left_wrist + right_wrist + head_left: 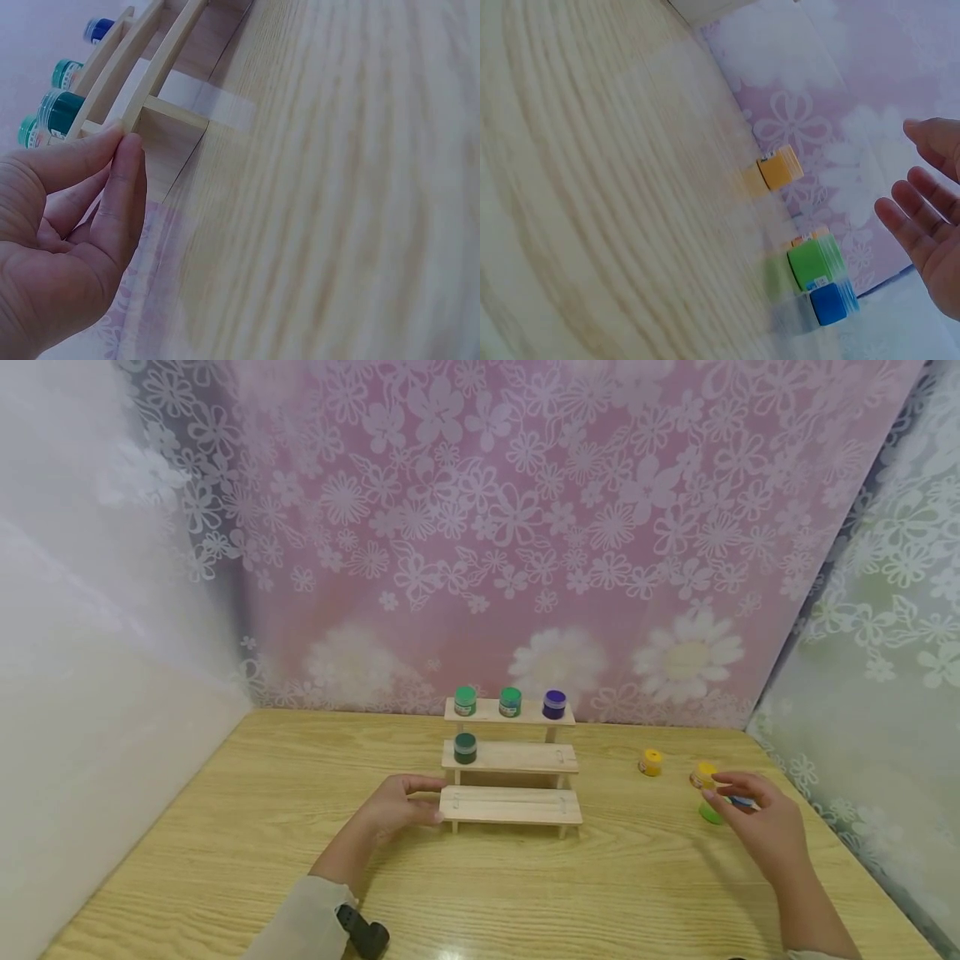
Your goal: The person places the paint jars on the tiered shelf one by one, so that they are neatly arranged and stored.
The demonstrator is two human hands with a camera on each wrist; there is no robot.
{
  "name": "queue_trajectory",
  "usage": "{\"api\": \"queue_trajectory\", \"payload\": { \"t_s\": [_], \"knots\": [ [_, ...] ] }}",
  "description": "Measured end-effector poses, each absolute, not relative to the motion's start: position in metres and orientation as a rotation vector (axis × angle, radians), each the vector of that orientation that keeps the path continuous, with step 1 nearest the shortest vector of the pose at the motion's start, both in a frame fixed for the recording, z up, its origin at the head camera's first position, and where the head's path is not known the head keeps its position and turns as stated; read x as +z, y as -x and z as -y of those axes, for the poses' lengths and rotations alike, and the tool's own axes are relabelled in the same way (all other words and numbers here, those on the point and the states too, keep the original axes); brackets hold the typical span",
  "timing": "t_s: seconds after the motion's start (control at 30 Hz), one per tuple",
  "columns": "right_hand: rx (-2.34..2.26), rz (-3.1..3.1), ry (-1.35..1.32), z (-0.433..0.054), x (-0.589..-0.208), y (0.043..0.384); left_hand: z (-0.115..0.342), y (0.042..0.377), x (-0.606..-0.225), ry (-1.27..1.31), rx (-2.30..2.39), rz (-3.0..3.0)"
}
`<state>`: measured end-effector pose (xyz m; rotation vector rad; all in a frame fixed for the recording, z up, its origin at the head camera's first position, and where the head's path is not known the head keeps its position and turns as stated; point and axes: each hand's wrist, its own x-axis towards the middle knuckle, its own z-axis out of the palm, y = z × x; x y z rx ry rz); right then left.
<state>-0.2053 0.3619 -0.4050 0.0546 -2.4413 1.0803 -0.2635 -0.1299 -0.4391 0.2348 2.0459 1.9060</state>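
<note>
My left hand (397, 812) pinches the left end of the lowest step of a small wooden three-tier stand (510, 804); the left wrist view shows thumb and fingertips on the board's edge. Two green paint jars (465, 702) and a purple one (554, 705) sit on the top step. A dark green jar (465, 749) stands at the left of the middle step. Over at the right, my right hand (768, 827) hovers above a light green jar (815, 262) and a blue jar (829, 303), fingers apart and holding nothing.
Two yellow jars, one farther left (651, 763) and one just beyond the right fingertips (703, 775), stand on the wood-grain table (570, 893). A pink flowered curtain (480, 527) rises behind the table, with pale sheets at both sides.
</note>
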Motion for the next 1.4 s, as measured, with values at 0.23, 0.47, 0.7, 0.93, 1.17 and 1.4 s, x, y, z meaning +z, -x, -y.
{"api": "queue_trajectory", "payload": {
  "t_s": [0.23, 0.47, 0.7, 0.93, 1.17, 1.4],
  "knots": [
    [1.097, 2.461, -0.009, -0.374, -0.41, 0.203, 0.131, 0.263, -0.439, -0.236, 1.911, -2.042],
    [1.115, 2.522, 0.028, -0.386, -0.418, 0.201, 0.13, 0.262, -0.44, -0.241, 1.913, -2.028],
    [1.081, 2.591, 0.111, -0.397, -0.427, 0.203, 0.131, 0.262, -0.44, -0.241, 1.915, -2.023],
    [1.099, 2.663, 0.174, -0.403, -0.431, 0.205, 0.131, 0.264, -0.442, -0.238, 1.908, -2.036],
    [1.174, 2.761, 0.154, -0.412, -0.435, 0.212, 0.13, 0.265, -0.442, -0.248, 1.906, -2.043],
    [1.192, 2.795, 0.109, -0.414, -0.437, 0.215, 0.13, 0.267, -0.444, -0.235, 1.895, -2.044]
  ]
}}
